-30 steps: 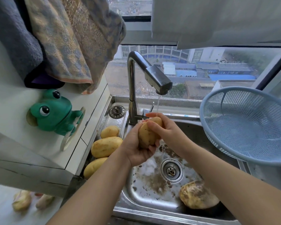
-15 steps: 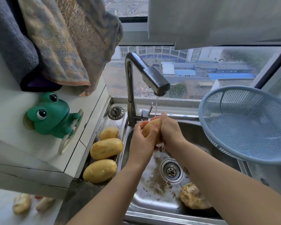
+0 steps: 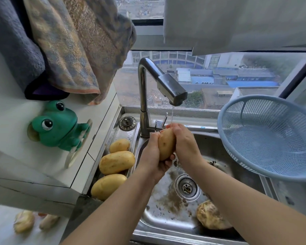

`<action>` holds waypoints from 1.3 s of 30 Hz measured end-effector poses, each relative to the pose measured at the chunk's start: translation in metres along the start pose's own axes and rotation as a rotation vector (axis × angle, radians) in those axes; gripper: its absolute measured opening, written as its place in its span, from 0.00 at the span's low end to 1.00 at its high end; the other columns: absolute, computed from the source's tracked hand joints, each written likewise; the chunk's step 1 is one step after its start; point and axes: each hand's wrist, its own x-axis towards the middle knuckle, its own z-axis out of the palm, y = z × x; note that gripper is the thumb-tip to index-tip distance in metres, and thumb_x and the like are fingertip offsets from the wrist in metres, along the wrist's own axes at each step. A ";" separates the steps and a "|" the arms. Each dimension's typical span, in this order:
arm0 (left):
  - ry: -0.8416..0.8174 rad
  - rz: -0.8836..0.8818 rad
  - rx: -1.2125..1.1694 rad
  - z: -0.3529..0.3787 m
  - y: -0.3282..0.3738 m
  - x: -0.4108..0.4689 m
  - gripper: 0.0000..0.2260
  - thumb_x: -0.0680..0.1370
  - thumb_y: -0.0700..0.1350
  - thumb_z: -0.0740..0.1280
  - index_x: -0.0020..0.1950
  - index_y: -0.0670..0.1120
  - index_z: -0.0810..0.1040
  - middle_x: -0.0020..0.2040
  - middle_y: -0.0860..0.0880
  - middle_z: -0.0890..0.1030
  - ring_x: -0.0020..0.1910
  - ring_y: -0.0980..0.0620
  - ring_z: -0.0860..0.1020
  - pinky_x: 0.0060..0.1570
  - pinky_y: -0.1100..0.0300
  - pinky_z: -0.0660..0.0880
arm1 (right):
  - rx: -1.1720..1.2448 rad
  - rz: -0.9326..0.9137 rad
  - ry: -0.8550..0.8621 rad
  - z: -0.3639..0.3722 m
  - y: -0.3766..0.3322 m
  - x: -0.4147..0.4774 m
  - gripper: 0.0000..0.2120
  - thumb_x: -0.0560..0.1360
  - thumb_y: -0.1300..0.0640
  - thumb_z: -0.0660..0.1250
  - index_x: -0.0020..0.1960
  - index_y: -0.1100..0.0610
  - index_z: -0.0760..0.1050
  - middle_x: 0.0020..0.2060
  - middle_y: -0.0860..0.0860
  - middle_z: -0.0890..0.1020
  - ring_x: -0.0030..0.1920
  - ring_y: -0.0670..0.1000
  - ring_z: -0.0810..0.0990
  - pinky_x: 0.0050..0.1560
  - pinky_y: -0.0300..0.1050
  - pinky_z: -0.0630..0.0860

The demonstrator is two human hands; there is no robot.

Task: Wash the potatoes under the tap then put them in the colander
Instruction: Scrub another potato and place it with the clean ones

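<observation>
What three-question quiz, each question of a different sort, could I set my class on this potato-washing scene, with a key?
1. True or false: the blue colander is empty.
2. How many unwashed potatoes lie on the ledge left of the sink? A two, B three, C five.
3. Fill in: the left hand and the right hand together hold one ___ under the running tap.
Key: 1 true; 2 B; 3 potato.
</observation>
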 end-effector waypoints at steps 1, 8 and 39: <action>0.011 0.027 0.026 0.001 -0.003 0.000 0.13 0.80 0.54 0.59 0.46 0.46 0.76 0.29 0.45 0.76 0.22 0.52 0.71 0.19 0.67 0.66 | 0.104 0.051 0.055 0.001 -0.001 0.002 0.13 0.82 0.57 0.55 0.45 0.56 0.77 0.40 0.54 0.82 0.43 0.52 0.79 0.44 0.47 0.78; -0.058 -0.185 -0.115 -0.005 0.011 0.001 0.15 0.79 0.54 0.59 0.46 0.43 0.75 0.28 0.45 0.77 0.20 0.54 0.71 0.17 0.69 0.65 | 0.124 0.073 -0.311 -0.016 -0.006 0.000 0.15 0.81 0.63 0.58 0.67 0.56 0.69 0.60 0.54 0.78 0.60 0.53 0.77 0.64 0.51 0.73; -0.017 0.324 0.576 -0.005 0.000 -0.007 0.21 0.75 0.58 0.68 0.61 0.47 0.70 0.51 0.47 0.80 0.38 0.53 0.80 0.29 0.67 0.71 | 0.089 0.189 0.123 -0.002 -0.010 0.013 0.17 0.82 0.57 0.57 0.37 0.58 0.76 0.36 0.55 0.80 0.43 0.57 0.78 0.52 0.57 0.77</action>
